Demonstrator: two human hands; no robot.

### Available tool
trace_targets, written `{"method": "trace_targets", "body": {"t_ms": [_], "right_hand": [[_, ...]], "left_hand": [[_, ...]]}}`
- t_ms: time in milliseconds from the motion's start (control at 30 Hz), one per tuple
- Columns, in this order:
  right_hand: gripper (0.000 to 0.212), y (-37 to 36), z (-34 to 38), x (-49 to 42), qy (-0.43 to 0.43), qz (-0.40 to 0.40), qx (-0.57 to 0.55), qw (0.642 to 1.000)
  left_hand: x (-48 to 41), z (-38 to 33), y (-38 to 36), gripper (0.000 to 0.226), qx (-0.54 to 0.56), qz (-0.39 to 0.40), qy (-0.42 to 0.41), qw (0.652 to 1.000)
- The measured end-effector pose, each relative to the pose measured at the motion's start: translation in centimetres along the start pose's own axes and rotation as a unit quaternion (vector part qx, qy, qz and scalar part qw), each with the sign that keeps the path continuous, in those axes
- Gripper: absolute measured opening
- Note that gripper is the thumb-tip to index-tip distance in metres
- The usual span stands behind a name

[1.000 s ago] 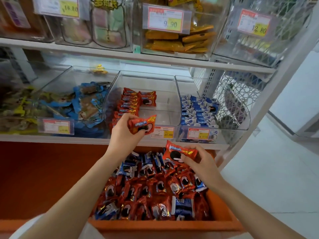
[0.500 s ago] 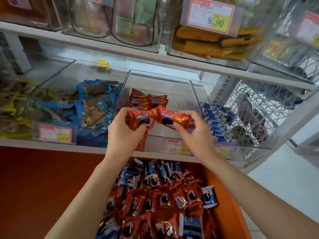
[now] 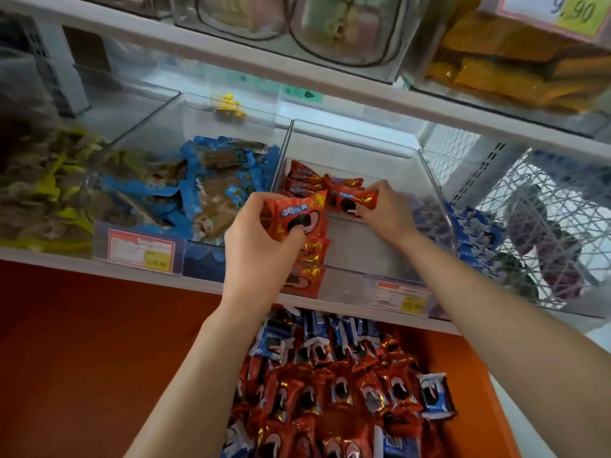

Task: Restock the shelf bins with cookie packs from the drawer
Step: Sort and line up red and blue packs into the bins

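My left hand [image 3: 261, 239] grips a red cookie pack [image 3: 297, 216] over the front left of the clear middle bin [image 3: 357, 147]. Inside that bin my right hand [image 3: 385, 214] holds a second red cookie pack [image 3: 352, 201], close to the row of red packs [image 3: 307, 180] stacked along the bin's left wall. Below the shelf, the open orange drawer [image 3: 479, 368] is heaped with red cookie packs [image 3: 340, 391] and a few blue ones [image 3: 433, 396].
Left of the middle bin stands a bin of blue and brown packs [image 3: 211, 186], and further left one with yellow-green packs [image 3: 46, 193]. Blue packs [image 3: 472, 233] fill the bin on the right beside a white wire basket [image 3: 555, 226]. Price tags [image 3: 400, 297] hang on the bin fronts.
Both hands have moved up and forward with their red packs, the right one from the drawer into the middle bin. The camera has come closer to the shelf.
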State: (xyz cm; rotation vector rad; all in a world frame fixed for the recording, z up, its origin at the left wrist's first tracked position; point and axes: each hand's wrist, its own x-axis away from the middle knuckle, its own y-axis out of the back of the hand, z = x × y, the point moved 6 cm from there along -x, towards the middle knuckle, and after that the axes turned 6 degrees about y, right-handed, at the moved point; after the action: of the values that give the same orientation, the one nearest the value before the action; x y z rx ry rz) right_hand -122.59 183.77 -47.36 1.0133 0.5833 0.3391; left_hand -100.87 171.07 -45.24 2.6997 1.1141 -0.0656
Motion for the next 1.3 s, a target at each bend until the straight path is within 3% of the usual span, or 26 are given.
{"method": "trace_targets", "body": {"t_ms": [233, 400, 600, 1100, 1300], "right_hand": [[0.030, -3.2, -0.8, -1.9, 0.020, 0.100, 0.059, 0.993], [0.024, -2.9, -1.4, -3.0, 0.040, 0.075, 0.100, 0.991], [0.040, -3.6, -0.9, -3.5, 0.113, 0.111, 0.307, 0.939], [0.041, -4.0, 0.7, -4.2, 0.154, 0.102, 0.368, 0.911], [0.045, -3.8, 0.6, -3.6, 0.124, 0.095, 0.348, 0.925]], "left_hand": [[-0.4, 0.3, 0.0, 0.027, 0.018, 0.010, 0.005, 1.000], [-0.4, 0.1, -0.3, 0.029, 0.010, 0.007, -0.002, 1.000], [-0.4, 0.1, -0.3, 0.029, 0.006, 0.011, 0.001, 1.000], [-0.6, 0.0, -0.4, 0.026, 0.010, 0.010, -0.001, 1.000], [-0.4, -0.5, -0.5, 0.027, 0.016, 0.014, -0.013, 1.000]]}}
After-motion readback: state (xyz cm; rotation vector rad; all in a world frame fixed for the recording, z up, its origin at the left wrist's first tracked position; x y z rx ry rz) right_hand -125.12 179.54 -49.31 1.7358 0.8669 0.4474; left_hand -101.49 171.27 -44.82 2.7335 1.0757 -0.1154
